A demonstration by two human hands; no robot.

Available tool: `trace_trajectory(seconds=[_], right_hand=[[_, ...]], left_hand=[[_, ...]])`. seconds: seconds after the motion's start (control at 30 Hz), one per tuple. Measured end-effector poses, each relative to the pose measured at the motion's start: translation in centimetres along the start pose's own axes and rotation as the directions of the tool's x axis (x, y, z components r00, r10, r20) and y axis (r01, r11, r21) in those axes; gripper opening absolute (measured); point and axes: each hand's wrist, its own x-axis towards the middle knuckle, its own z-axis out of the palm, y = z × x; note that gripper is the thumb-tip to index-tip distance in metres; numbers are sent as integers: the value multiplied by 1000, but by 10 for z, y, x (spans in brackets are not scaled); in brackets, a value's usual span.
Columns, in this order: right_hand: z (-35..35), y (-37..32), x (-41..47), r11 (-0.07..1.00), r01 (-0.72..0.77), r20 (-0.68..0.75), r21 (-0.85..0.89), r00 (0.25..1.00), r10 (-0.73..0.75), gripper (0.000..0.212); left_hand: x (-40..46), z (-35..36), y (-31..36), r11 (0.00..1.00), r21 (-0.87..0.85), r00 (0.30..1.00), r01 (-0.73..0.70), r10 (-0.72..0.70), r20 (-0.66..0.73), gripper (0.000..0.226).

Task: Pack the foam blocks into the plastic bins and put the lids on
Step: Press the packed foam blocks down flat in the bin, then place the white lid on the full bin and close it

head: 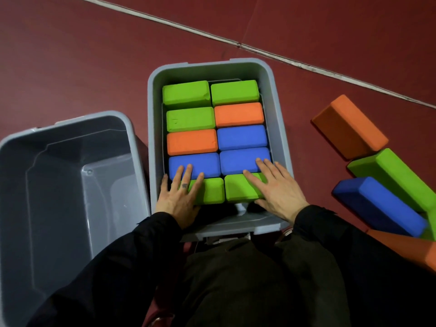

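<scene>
Full bin point(280, 128) as landmark; ten foam blocks point(240, 136) inside it, two columns; left hand point(180, 197) and right hand point(276, 188) flat, fingers straight, pressing its nearest green blocks point(238, 188); empty bin point(66, 175) left of it; loose blocks point(377, 204) right of it; foam likely light, squashy, grippy; grasp by the long sides; no lid seen.

left bin point(132, 128) open, middle bin point(280, 138) block-filled
</scene>
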Motion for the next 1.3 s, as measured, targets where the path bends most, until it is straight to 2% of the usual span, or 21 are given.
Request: trace_trajectory(seconds=[0.23, 0.33, 0.43, 0.5, 0.63, 0.77, 0.97, 1.1, 1.17, 1.3], right_hand=[[-7, 0, 3, 999, 13, -2, 53, 1000, -13, 102], [-15, 1, 1, 993, 64, -15, 102, 998, -63, 81], [-25, 2, -6, 981, 92, -99, 170, 992, -76, 52], [-36, 2, -10, 966, 70, -165, 248, 986, -29, 34], [-66, 5, -22, 910, -49, -147, 412, 982, 120, 31], [-92, 12, -55, 775, -204, -82, 598, 946, 313, 23], [-111, 30, -160, 613, -371, -79, 698, 810, 581, 21], [-105, 32, -254, 482, -481, -72, 732, 649, 757, 22], [-97, 27, -307, 419, -528, -53, 739, 574, 817, 22], [-70, 14, -410, 268, -573, -10, 774, 412, 911, 21]], left_hand=[[3, -7, 4, 999, -35, 1000, -16, 16, 11, 103], [5, -18, 10, 996, -88, 999, -32, 30, -24, 94], [4, -35, 16, 982, -175, 994, -71, 56, -90, 85], [5, -51, 19, 959, -264, 991, -101, 74, -109, 77], [13, -87, 31, 904, -413, 993, -113, 93, -67, 48], [20, -131, 58, 878, -424, 974, -224, 186, -129, 47], [13, -184, 149, 806, -335, 873, -487, 450, -188, 36], [-11, -203, 233, 717, -260, 762, -646, 623, -174, 43], [-33, -208, 282, 656, -227, 692, -720, 703, -163, 39], [-93, -215, 374, 517, -215, 549, -828, 826, -129, 51]])
